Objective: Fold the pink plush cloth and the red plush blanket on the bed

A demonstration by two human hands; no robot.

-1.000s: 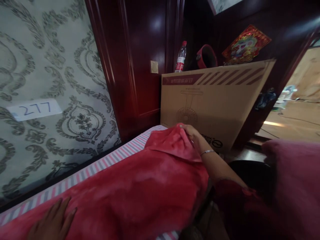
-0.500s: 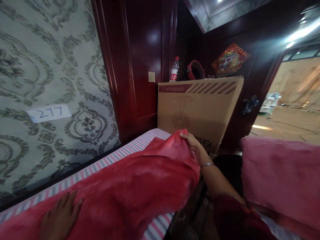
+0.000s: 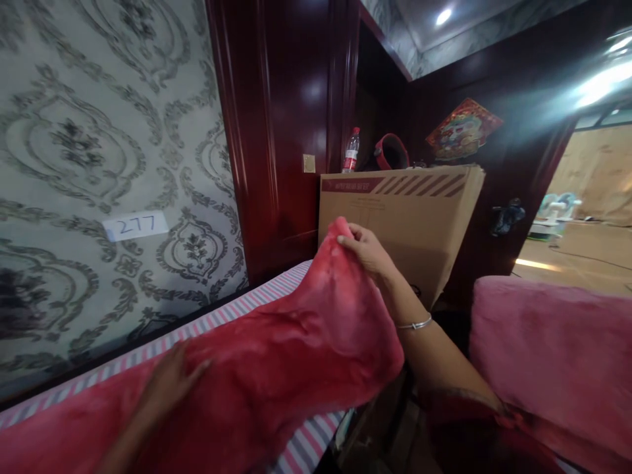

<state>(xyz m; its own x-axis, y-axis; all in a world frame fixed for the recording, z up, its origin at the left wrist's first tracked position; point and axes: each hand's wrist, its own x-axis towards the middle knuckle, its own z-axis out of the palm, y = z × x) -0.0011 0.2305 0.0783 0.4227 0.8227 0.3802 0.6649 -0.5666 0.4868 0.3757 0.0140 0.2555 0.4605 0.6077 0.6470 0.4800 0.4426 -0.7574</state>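
The red fabric [image 3: 276, 355] lies along the striped cloth [image 3: 312, 438], its far end raised. The right hand [image 3: 369, 253] pinches that raised edge between thumb and fingers, in front of the cardboard box [image 3: 419, 217]. The left hand [image 3: 168, 380], unclenched with fingers extended, rests on the fabric nearer the camera.
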